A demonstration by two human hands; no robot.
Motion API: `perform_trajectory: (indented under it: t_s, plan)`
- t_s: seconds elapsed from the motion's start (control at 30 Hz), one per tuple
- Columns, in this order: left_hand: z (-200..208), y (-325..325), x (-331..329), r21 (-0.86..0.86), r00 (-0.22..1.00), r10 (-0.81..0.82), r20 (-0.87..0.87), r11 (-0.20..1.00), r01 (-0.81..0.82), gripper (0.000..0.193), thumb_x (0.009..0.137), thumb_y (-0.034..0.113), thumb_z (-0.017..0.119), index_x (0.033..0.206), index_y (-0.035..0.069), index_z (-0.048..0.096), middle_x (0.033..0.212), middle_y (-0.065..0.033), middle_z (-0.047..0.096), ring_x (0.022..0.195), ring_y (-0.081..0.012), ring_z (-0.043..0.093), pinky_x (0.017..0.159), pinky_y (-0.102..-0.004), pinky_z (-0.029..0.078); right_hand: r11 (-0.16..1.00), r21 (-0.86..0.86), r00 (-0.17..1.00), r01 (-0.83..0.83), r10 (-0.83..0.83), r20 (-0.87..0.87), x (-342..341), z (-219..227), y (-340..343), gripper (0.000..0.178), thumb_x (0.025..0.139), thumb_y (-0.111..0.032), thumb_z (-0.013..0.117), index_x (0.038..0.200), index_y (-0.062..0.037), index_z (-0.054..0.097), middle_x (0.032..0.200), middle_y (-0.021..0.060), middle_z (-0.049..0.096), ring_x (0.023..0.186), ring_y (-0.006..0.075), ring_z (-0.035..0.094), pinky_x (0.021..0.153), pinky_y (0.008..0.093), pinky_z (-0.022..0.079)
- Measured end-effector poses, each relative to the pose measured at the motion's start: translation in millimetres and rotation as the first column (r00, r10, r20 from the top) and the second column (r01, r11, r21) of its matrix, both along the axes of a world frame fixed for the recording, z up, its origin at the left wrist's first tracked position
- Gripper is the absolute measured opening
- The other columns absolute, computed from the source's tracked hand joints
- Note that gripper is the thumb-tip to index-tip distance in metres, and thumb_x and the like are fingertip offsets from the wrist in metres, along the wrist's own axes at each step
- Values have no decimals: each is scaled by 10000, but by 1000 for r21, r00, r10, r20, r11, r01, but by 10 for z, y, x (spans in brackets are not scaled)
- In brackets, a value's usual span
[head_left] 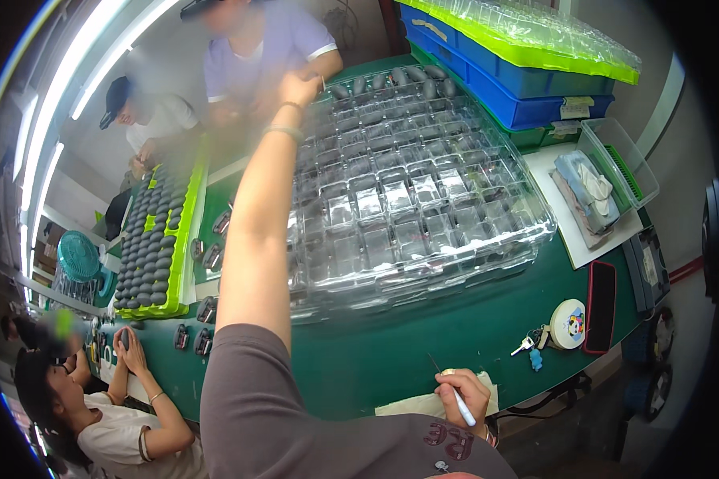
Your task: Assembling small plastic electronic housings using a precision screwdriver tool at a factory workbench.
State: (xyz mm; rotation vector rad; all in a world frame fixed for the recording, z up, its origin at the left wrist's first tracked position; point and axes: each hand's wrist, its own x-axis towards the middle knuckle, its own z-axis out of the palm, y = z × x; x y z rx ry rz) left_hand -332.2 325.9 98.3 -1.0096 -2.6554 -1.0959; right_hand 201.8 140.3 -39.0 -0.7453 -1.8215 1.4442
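Across the green desk (527,311), a stack of clear compartment trays (447,259) is laid out, and dark grey oval pieces (399,77) are held in its far rows. Toward the far left corner of that stack the left hand (299,88) is extended. The step in hand is judged to be the handling of a piece at that far end, though whether one is being fetched or set down cannot be determined. The left fingers are blurred, so neither how widely that grip is spread nor whether anything is held by it can be made out. By the right hand (467,395), a white pen-like tool (463,407) is held in a closed, pencil-style grip.

If a piece is being fetched, a light pinch and a lifted return over the compartment walls would seem to be called for, with the tool kept aside until the piece is brought near.

The left arm is held almost straight, its forearm passed along the left side of the stack. The right hand is kept low by the near edge, over a beige cloth (487,393), with the tool slanted so that its thin tip is aimed forward and leftward, well apart from the left hand.
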Motion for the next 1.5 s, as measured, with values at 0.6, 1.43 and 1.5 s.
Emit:
perform_trajectory:
  t_s: [0.6, 1.43, 1.5]
  plan:
    - [-516, -3397, 2576, 846, 56, -844, 533, 529, -68, 489, 862, 184, 511, 1253, -44, 328, 1178, -266, 460, 883, -248, 575, 736, -336, 549, 963, -69, 926, -260, 228, -300, -324, 426, 29, 141, 835, -88, 572, 864, 46, 607, 873, 120, 591, 685, 127, 566, 603, 221, 457]
    - [-977, -3225, 3173, 620, 587, -678, 442, 704, 347, 483, 723, -7, 687, 1168, -18, 499, 1139, -114, 501, 1007, -190, 552, 839, -295, 520, 899, -158, 883, -407, 344, -318, -808, 414, 129, 364, 883, -199, 454, 676, 64, 597, 639, 156, 570, 522, 197, 545, 481, 278, 430]
    - [-979, -3225, 3185, 621, 584, -685, 435, 698, 356, 480, 725, -6, 686, 1167, -16, 500, 1138, -113, 502, 1009, -189, 551, 839, -295, 519, 895, -174, 885, -410, 344, -315, -805, 403, 110, 363, 882, -200, 456, 676, 63, 597, 637, 155, 569, 524, 197, 547, 481, 278, 431]
